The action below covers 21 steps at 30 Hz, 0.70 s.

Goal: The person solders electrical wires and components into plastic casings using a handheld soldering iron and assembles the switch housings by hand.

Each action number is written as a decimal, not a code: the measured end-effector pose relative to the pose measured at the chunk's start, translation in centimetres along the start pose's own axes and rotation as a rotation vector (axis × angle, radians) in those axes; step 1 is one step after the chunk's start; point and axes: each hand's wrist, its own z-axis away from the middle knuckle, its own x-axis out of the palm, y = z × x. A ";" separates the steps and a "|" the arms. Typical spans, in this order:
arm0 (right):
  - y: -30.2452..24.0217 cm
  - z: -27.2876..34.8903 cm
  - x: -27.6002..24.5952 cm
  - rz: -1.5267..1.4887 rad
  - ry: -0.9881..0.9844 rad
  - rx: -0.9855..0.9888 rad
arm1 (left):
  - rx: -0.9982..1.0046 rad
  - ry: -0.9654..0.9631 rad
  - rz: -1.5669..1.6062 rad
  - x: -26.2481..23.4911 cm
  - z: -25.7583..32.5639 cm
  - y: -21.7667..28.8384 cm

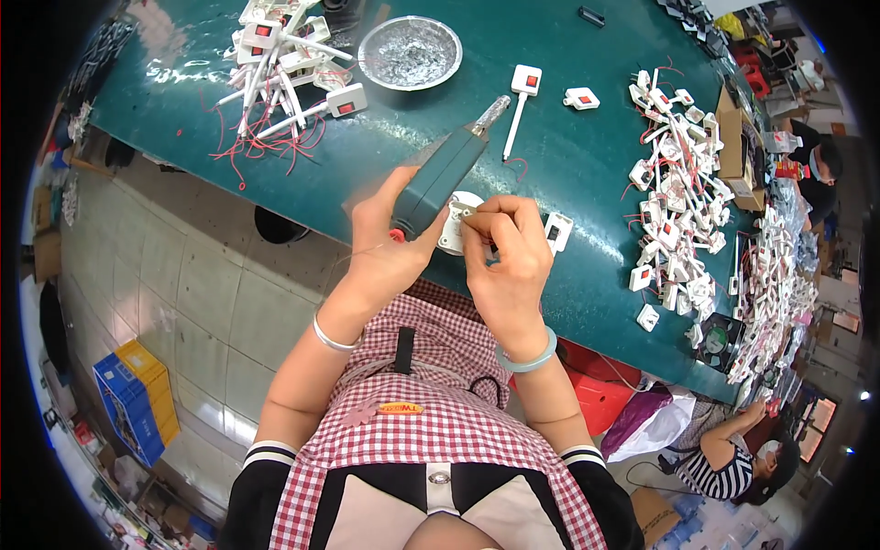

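Note:
My left hand (390, 243) is wrapped round a dark green hand-held power tool (438, 183) with a narrow silvery nose angled away from me; its exact kind is unclear. Below the tool, at the table's near edge, is a white plastic housing (451, 240) with an open inner side. My left thumb is close to this housing. Over its right side, my right hand (510, 252) is closed in a pinch, and the fingers hide what is between them. Just right of that hand lies a white switch piece (557, 233) with a dark part in it.
A foil-lined bowl (410, 53) stands at the back, beside a pile of white switch handles (284, 69) with red wires. One handle (524, 82) and a small switch housing (581, 98) lie ahead. Many white parts (674, 202) and a cardboard box (733, 137) are at right. A person (733, 463) sits lower right.

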 end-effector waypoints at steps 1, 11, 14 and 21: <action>-0.1 0.0 0.1 0.027 0.012 -0.008 | -0.002 0.000 0.001 0.0 0.0 -0.1; -0.6 0.7 -0.5 0.054 0.044 -0.114 | 0.059 0.059 0.050 -0.2 1.7 -0.6; -0.8 0.9 -0.4 0.038 0.051 -0.083 | 0.052 0.082 0.062 -0.9 2.9 0.1; -0.6 0.5 0.6 0.140 0.081 -0.093 | 0.124 0.102 -0.045 -3.7 7.2 1.3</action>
